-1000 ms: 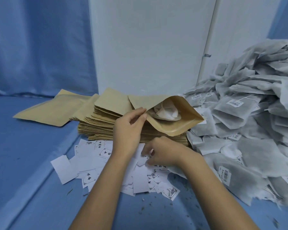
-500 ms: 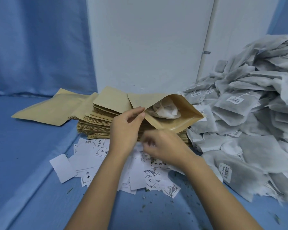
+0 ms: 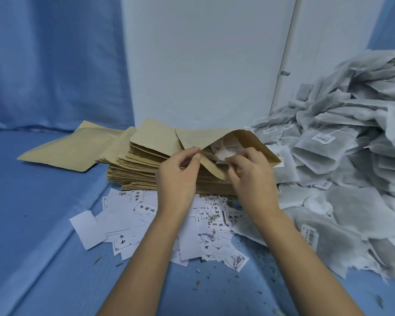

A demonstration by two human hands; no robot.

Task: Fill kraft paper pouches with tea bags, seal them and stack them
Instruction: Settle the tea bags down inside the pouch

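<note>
My two bare forearms reach up from the bottom edge of the frame across a blue fabric-covered surface (image 3: 43, 224) flecked with dry green tea crumbs (image 3: 249, 270). Beneath my wrists, in the lower centre, lies a loose scatter of small white paper slips (image 3: 128, 213), some printed with black characters and little pictures.

At the centre of the frame, my left hand (image 3: 178, 174) pinches the upper lip of an open brown kraft paper pouch (image 3: 205, 137) between thumb and forefinger, lifting that lip off the lower one. My right hand (image 3: 249, 172) sits at the mouth of the pouch, just right of the left. Its fingers are curled and seem to pinch a small white paper piece (image 3: 229, 158), though blur keeps me from being sure. Inside the gaping mouth shows a white crumpled tea bag (image 3: 224, 151).

The pouch rests on top of a thick stack of flat kraft pouches (image 3: 141, 169), touching it. To the right, filling that side of the frame, rises a large heap of grey-white mesh tea bags (image 3: 351, 156), several bearing barcode labels. At middle left, a single flat kraft pouch (image 3: 62, 151) lies beside the stack.

Behind everything stands a plain white wall panel (image 3: 203, 65), with a blue curtain (image 3: 55, 65) covering the upper left.
</note>
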